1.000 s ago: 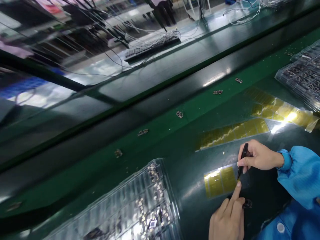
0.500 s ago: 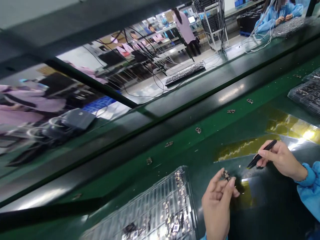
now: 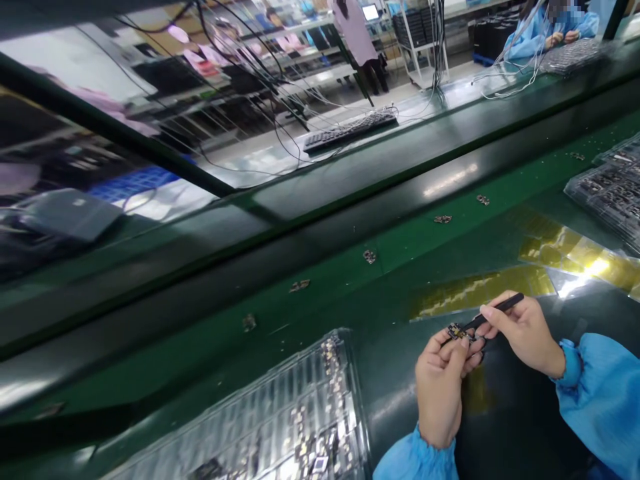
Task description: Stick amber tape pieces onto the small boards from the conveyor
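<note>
Busy electronics workshop behind a long green surface (image 3: 350,267).
A dark conveyor rail (image 3: 310,227) crosses diagonally; beyond it lie a black keyboard (image 3: 350,130) and trailing cables (image 3: 260,80), with racks (image 3: 420,33), a lit monitor (image 3: 371,11) and pale floor (image 3: 450,73) farther back.

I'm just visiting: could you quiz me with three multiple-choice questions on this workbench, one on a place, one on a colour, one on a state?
1. Where is the clear parts tray?
A. left of the hands
B. on the keyboard
C. in the right hand

2. What colour are the sleeves?
A. red
B. blue
C. white

3. What is the left hand doing?
A. lying flat
B. pinching a small part
C. typing

A: the tray lies left of the hands.
B: both cuffs are blue.
B: its fingers grip the part while the right hand brings black tweezers to it.
</note>
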Tool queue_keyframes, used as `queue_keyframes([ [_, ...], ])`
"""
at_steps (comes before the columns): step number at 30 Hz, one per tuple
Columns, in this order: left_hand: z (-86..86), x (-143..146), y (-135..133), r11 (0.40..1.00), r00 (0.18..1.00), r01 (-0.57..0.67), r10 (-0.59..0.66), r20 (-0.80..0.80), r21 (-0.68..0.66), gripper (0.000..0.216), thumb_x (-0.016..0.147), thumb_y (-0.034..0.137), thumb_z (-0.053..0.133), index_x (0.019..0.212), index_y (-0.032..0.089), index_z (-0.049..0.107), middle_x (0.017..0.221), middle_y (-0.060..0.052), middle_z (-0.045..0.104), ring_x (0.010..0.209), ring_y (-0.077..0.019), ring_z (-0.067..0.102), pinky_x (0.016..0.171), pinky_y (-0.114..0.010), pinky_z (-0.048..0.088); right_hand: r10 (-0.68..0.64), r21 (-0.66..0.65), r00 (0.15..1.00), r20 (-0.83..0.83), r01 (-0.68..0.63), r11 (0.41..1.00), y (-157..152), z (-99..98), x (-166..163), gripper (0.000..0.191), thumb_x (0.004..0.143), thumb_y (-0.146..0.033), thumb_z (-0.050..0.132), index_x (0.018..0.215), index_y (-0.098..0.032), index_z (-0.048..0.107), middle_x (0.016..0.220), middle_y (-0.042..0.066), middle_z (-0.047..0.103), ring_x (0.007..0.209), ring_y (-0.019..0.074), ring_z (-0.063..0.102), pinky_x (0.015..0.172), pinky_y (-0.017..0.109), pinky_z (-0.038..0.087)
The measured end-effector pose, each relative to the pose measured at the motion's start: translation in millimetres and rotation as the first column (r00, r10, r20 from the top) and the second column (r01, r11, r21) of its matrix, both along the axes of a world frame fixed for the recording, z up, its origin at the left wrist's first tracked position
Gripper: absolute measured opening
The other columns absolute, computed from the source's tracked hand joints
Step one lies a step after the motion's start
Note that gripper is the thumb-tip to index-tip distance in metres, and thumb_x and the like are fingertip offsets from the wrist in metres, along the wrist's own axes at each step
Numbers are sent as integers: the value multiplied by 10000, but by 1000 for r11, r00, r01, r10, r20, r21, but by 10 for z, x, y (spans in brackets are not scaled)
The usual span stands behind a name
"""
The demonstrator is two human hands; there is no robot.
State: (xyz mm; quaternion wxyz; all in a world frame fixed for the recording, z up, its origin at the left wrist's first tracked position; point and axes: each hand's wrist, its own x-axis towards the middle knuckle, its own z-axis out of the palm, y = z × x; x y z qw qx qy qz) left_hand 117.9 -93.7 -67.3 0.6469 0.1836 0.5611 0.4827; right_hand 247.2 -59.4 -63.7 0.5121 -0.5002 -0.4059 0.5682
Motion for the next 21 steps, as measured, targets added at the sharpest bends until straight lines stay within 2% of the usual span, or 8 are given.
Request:
queue_keyframes([
  [13, 12, 13, -6, 998, 998, 60, -60, -5, 18, 371, 694, 278, 717, 965, 118, 520, 944, -153, 702, 820, -220, 679, 649, -257, 534, 17, 6, 1000, -3, -17, 1000, -8, -55, -30, 307, 719, -435, 664, 722, -143, 570, 562, 25, 648, 542, 165, 667, 475, 228, 543],
  [21, -10, 3, 5, 998, 999, 55, -55, 0, 8, 375, 652, 281, 747, 930, 126, 551, 877, -131, 715, 775, -212, 684, 632, -256, 534, 27, 8, 999, 17, -27, 1000, -9, -55, -26, 293, 733, -428, 656, 725, -150, 565, 576, 32, 656, 548, 167, 668, 474, 237, 544],
])
